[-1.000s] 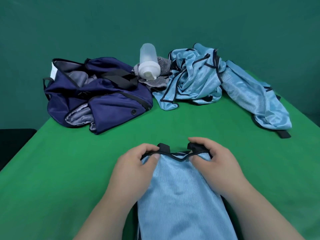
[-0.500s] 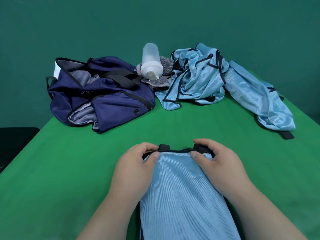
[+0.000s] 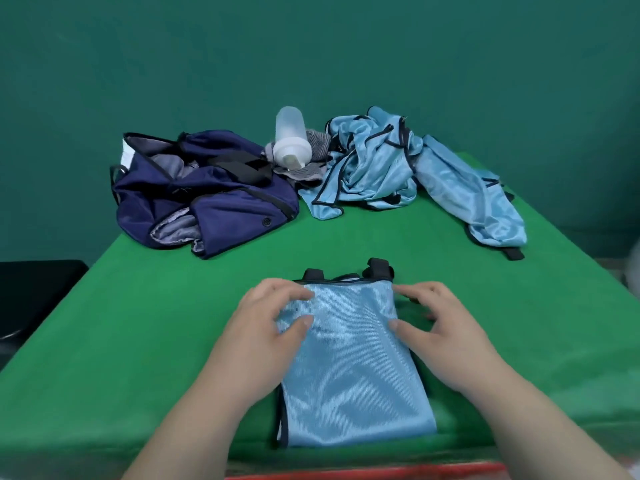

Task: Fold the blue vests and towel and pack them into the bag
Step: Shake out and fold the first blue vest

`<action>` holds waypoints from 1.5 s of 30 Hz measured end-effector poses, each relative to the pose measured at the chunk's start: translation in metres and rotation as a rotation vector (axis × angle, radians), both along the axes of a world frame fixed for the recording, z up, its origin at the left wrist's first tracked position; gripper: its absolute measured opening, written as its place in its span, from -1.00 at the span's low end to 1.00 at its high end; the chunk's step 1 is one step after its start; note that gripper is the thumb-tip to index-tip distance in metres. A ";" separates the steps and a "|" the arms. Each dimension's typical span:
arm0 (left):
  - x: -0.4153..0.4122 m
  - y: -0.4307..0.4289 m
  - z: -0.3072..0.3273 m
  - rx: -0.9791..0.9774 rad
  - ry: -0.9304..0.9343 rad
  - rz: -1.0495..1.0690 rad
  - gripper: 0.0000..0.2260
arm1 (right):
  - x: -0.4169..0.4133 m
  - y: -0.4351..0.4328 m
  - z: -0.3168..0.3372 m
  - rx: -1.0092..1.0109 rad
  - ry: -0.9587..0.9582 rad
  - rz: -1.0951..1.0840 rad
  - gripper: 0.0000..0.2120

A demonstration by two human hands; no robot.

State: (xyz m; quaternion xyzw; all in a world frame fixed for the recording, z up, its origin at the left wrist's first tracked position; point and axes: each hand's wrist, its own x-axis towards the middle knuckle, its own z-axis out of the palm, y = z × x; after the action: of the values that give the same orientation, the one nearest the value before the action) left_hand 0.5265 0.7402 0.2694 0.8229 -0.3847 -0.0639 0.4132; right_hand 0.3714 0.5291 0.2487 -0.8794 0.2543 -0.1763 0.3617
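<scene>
A light blue vest (image 3: 349, 358), folded into a narrow strip with black tabs at its far end, lies flat on the green table (image 3: 138, 341) in front of me. My left hand (image 3: 266, 327) rests on its left edge with relaxed fingers. My right hand (image 3: 440, 327) touches its right edge, fingers spread. Further blue vests (image 3: 374, 164) lie crumpled at the back, one (image 3: 474, 199) stretched out to the right. The navy bag (image 3: 207, 202) sits unzipped at the back left. A grey striped towel (image 3: 311, 161) lies between bag and vests.
A translucent bottle with a white cap (image 3: 291, 140) lies tipped on the towel. A dark chair (image 3: 31, 292) stands left of the table. The table's near edge (image 3: 363, 474) shows a red strip. A teal wall closes the back.
Both hands have let go of the vest's black top tabs and slid back to its side edges. The vest now lies flat, and its near end is in view.
</scene>
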 end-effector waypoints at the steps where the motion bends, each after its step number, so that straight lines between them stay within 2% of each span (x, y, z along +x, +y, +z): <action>1: -0.006 0.005 0.000 0.009 -0.013 -0.035 -0.83 | -0.007 0.004 0.000 -0.012 0.010 0.021 -0.61; 6: -0.043 0.040 -0.012 -0.004 -0.103 -0.153 -0.91 | -0.041 0.031 -0.002 -0.070 -0.035 0.114 -0.69; 11: -0.064 0.072 -0.027 0.175 -0.242 -0.260 -0.49 | -0.075 0.060 -0.008 -0.159 -0.030 0.246 -0.65; 13: -0.065 0.076 -0.029 0.267 -0.246 -0.240 -0.41 | -0.080 0.064 -0.012 -0.222 0.018 0.299 -0.59; 15: -0.064 0.077 -0.030 0.291 -0.222 -0.207 -0.47 | -0.080 0.061 -0.014 -0.251 0.073 0.297 -0.52; 17: -0.064 0.077 -0.029 0.308 -0.230 -0.186 -0.55 | -0.079 0.056 -0.015 -0.253 0.109 0.276 -0.53; 21: -0.066 0.073 -0.026 0.324 -0.297 -0.159 -0.71 | -0.076 0.050 -0.017 -0.276 0.078 0.241 -0.68; 26: -0.065 0.069 -0.025 0.224 -0.320 -0.075 -0.86 | -0.070 0.049 -0.016 -0.245 -0.031 0.153 -0.89; 32: -0.080 0.063 -0.006 0.021 -0.025 0.095 -0.77 | -0.068 0.057 0.001 -0.041 -0.177 -0.005 -0.83; 37: -0.069 0.031 0.006 -0.079 -0.017 0.237 -0.74 | -0.033 0.050 0.010 0.011 -0.216 -0.126 -0.88; 39: -0.057 0.017 0.007 -0.034 -0.042 0.288 -0.71 | -0.015 0.043 0.015 0.016 -0.197 -0.166 -0.87; 42: -0.041 0.002 0.001 0.099 -0.028 0.353 -0.68 | 0.005 0.036 0.016 0.022 -0.086 -0.174 -0.97; 45: -0.033 -0.005 -0.008 0.232 -0.056 0.372 -0.68 | 0.014 0.035 0.011 -0.068 0.035 -0.158 -0.82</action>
State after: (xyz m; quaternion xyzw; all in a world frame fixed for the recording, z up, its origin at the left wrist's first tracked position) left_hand 0.4937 0.7351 0.2612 0.9232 -0.2276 -0.0072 0.3096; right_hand 0.3854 0.5638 0.2600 -0.8713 0.3231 -0.1972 0.3123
